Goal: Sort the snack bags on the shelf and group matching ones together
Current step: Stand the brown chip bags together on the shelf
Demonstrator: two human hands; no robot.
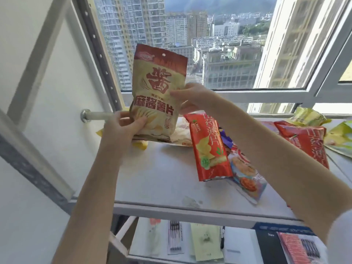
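A person's 2 bare arms reach forward over a grey shelf (156, 178) set against a large window (228, 54) that looks out on high-rise buildings. Both hands hold 1 beige snack bag (158, 80), which has a dark red top band and large dark red characters. It is upright, faces the camera and is lifted above the back left part of the shelf. The left hand (123, 128) grips the bag's lower left corner, fingers curled round it and thumb on the front. The right hand (190, 100) pinches the bag's right edge about halfway up. Just beneath the held bag a second beige bag (181, 135) with similar print lies flat on the shelf, and a yellow bag (142, 144) shows beside the left wrist. To the right, partly under the right forearm, a red bag (207, 149) lies lengthwise, overlapping a pale blue bag (247, 180) with a food picture and a purple wrapper (225, 139). Farther right lies another red bag (306, 143) of the same design, with a crumpled yellow-green bag (308, 118) behind it and a pale green bag (341, 138) at the frame's edge. Below, a lower shelf (120, 246) carries a pack of pens (174, 238) and a black notebook (270, 246).
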